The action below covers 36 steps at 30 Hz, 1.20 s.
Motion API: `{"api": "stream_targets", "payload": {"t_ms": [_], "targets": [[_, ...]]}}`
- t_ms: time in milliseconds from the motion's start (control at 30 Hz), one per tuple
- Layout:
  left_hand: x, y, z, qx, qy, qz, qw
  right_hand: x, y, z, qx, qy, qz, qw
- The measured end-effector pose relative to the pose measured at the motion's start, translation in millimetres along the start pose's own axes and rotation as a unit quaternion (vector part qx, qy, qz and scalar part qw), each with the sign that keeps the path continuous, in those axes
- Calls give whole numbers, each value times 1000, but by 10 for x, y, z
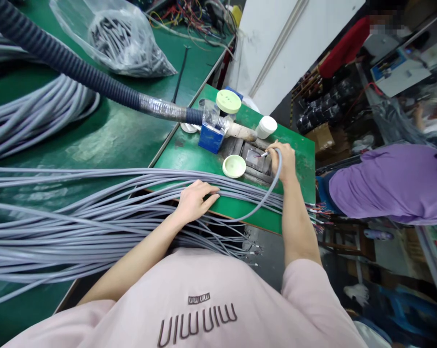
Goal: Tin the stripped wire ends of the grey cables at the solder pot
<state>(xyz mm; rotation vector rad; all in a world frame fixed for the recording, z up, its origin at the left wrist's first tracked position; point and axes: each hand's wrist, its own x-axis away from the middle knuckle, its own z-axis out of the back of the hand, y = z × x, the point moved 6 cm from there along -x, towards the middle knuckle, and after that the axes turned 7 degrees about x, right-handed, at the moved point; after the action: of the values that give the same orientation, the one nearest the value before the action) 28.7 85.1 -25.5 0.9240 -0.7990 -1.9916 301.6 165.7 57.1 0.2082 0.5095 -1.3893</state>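
Head view is showing the right hand (281, 162) closing around the end of one grey cable (265, 195), pinching it close behind its stripped tip and pointing that tip down at the grey metal pot (254, 159) sunk in the small green worktop (189, 152). The left hand (196, 198) is lying palm down with fingers spread loosely, gripping nothing, resting on the cable bundle (77, 212) where it crosses the worktop's near edge. The held cable is looping out from the right hand in a smooth arc and running back into that bundle; it is looking round, pale grey and smooth-jacketed, with thin coloured cores just showing at the end. It is likely to be light and springy, bending easily but pushing back toward straight, so a hold near the tip seems to give the best control, and the jacket may be a little slick. Around the pot a pale green lid (234, 166), a white jar (266, 127), a blue box (211, 137) and a ribbed dark hose (69, 63) are sitting close by. Farther right, a person in a purple top (388, 186) is bending away.
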Motion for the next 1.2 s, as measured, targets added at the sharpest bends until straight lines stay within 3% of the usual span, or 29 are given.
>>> {"api": "stream_targets", "payload": {"t_ms": [133,233,400,567,700,867,933,1033,1133,1200], "targets": [[-2,3,-3,-1,0,3,1000,318,-238,384,-187,116,-50,974],[-3,5,0,-2,-1,10,1000,578,-347,431,-302,174,-106,931],[1,15,-4,-5,-3,13,1000,824,-470,315,-406,182,-160,881],[-3,1,-7,-7,3,10,1000,961,-625,390,-461,190,-148,854],[-4,1,1,26,15,18,999,1102,-818,534,-446,220,-94,862],[91,279,-71,239,29,15,971,1327,-1211,685,-339,233,38,911],[144,464,-184,324,-18,23,946,1423,-1353,700,-292,224,83,926],[195,702,-304,473,-74,48,876,1559,-1496,696,-248,209,121,938],[191,786,-292,557,-66,90,823,1687,-1569,690,-222,201,130,945],[181,795,-251,579,-55,112,806,1766,-1592,691,-214,204,130,946]]}}
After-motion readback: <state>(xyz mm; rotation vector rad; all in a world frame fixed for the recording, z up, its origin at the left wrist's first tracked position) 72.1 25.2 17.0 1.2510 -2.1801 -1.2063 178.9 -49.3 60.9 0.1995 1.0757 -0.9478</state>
